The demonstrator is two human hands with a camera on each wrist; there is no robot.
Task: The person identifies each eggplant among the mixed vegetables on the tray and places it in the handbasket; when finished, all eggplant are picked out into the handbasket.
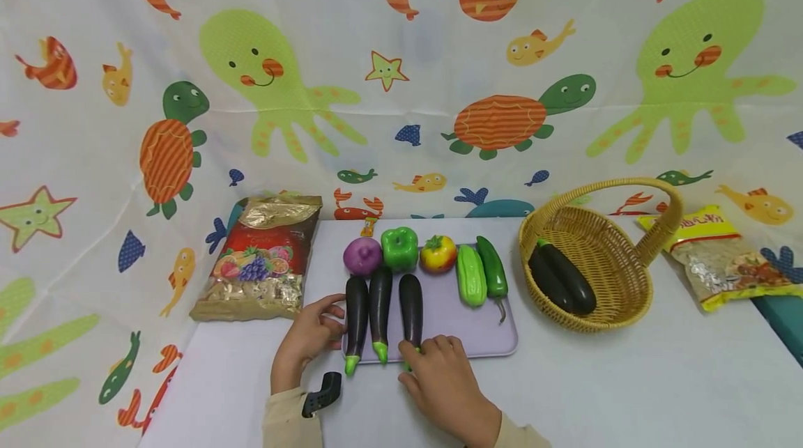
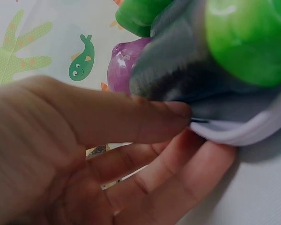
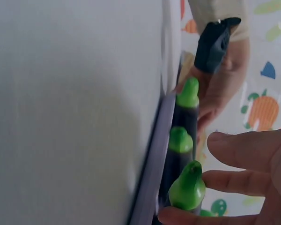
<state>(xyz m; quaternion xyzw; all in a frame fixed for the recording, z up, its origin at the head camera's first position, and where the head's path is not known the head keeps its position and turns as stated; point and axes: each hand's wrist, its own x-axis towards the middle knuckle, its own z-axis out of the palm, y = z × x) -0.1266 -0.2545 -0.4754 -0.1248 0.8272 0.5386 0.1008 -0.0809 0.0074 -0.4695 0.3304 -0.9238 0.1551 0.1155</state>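
My left hand [image 1: 310,333] holds the left rim of a lilac tray [image 1: 452,329]. In the left wrist view its thumb [image 2: 154,117] lies at the rim [image 2: 243,133], the other fingers beneath. Three eggplants lie on the tray, stems towards me: a left eggplant [image 1: 356,309], a middle eggplant [image 1: 380,305] and a right eggplant [image 1: 410,305]. Straight fingers of my right hand [image 1: 445,385] touch the right eggplant's green stem end [image 3: 187,190]; the thumb [image 3: 239,147] stands apart from it. Behind them sit a purple onion [image 1: 362,256] and a green bell pepper [image 1: 399,249].
A red-yellow tomato [image 1: 438,254], a cucumber [image 1: 472,275] and a green chili pepper [image 1: 492,267] share the tray. To the right stands a wicker basket [image 1: 586,319] with eggplants [image 1: 564,277] inside. Food bags flank the scene: a gold-red bag [image 1: 260,260] and a yellow bag [image 1: 721,256].
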